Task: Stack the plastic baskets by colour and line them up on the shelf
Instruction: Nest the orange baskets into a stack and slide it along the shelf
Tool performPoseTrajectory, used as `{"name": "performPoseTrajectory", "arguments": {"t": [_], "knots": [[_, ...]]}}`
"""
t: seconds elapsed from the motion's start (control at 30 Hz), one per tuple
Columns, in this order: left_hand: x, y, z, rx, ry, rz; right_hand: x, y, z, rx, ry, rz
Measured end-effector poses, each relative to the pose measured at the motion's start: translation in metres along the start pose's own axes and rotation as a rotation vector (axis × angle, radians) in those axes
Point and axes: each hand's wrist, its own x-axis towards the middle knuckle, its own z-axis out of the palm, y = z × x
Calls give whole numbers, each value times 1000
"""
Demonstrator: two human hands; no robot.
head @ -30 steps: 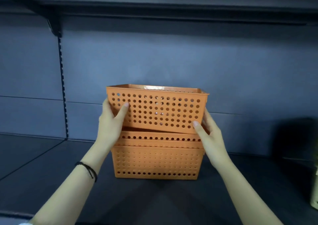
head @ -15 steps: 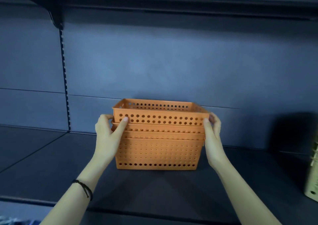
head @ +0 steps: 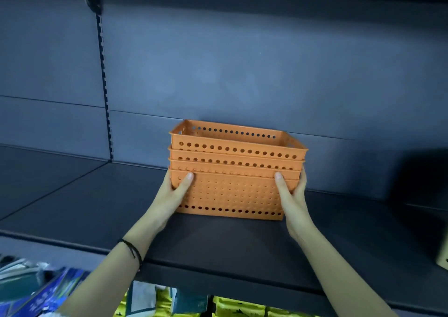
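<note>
A stack of orange perforated plastic baskets stands on the dark shelf, near the back panel. Several rims show, nested one inside another. My left hand grips the stack's left end, thumb across the front face. My right hand grips the right end in the same way, thumb on the front and fingers wrapped round the side. Both hands hold low on the stack, below the rims.
The shelf's front edge runs across below my forearms. A pale basket corner shows at the far right edge. Blue and yellow packaged goods fill the shelf below. A slotted upright stands at the back left.
The top orange basket dropped down into the stack and nested fully. My hands slid from its sides down to the lower part of the stack.
</note>
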Motion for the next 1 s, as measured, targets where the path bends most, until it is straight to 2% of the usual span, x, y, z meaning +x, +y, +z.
{"name": "performPoseTrajectory", "arguments": {"t": [0.2,0.57,0.73,1.0], "knots": [[-5,-1,1,77,15,4,6,6,-6,-7,-37,13],[-17,21,-29,31,81,143,-8,-10,14,20,-76,-138],[-23,56,-88,51,111,213,-18,-36,67,78,-144,-200],[-61,77,-233,94,188,230,-56,-50,210,129,-215,-206]]}}
